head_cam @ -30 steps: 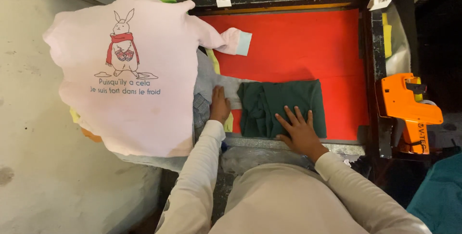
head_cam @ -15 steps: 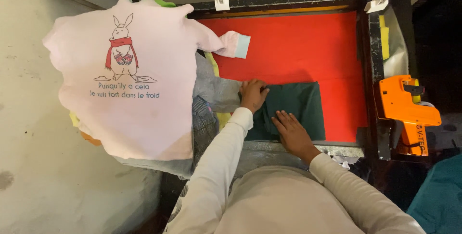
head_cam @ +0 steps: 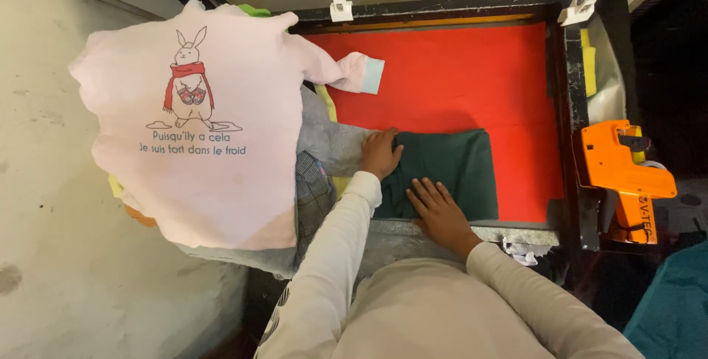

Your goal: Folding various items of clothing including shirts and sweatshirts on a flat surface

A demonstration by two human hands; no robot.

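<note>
Resting flat on a folded dark green garment (head_cam: pixel 453 171), the right hand (head_cam: pixel 439 208) has its fingers spread wide and pointing away from the person, pressing near the garment's near edge. The left hand (head_cam: pixel 380 152) sits at the garment's upper left corner with fingers curled over the edge; whether it pinches the cloth cannot be told. The garment lies as a rough rectangle on a red work surface (head_cam: pixel 457 71), close to the near edge, its long axis running left to right across the view. A black frame (head_cam: pixel 560 71) borders the red surface at the far and right sides. Just left of the garment lies a heap of clothes: a pale pink sweatshirt with a rabbit print (head_cam: pixel 199 130) on top, its sleeve reaching onto the red surface, with grey cloth (head_cam: pixel 328 134) and a checked piece (head_cam: pixel 313 197) beneath. An orange handheld tagging gun (head_cam: pixel 619 174) rests outside the frame on the right, well apart from the hands.
</note>
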